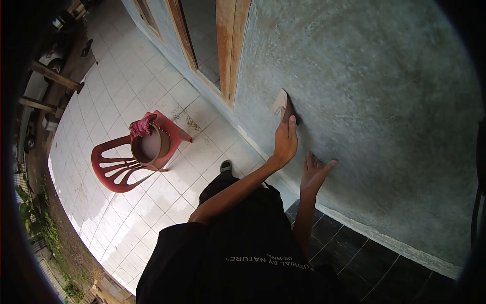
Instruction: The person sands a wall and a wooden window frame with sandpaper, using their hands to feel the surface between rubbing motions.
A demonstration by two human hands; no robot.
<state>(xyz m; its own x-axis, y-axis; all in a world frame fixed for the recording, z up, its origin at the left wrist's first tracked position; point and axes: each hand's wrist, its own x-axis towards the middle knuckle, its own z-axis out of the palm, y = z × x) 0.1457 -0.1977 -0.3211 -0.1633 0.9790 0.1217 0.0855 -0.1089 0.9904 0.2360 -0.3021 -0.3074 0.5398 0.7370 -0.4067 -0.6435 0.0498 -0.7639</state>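
My left hand (286,142) is closed around the handle of a flat trowel (282,103), whose pale-smeared blade lies at the grey wall (369,101). Lower and to the right, my right hand (315,175) rests against the same wall with its fingers spread, holding nothing. On the tiled floor at the left, a red plastic chair (114,184) bears a round bucket (164,144) with pale contents. A pink cloth (142,127) hangs over the bucket's rim.
A wooden frame (232,45) borders an opening in the wall at the top. White tiles (129,223) cover the floor at left, dark tiles (344,248) the lower right. My shoe (226,166) stands near the wall's base. Posts and a parked vehicle are at far left.
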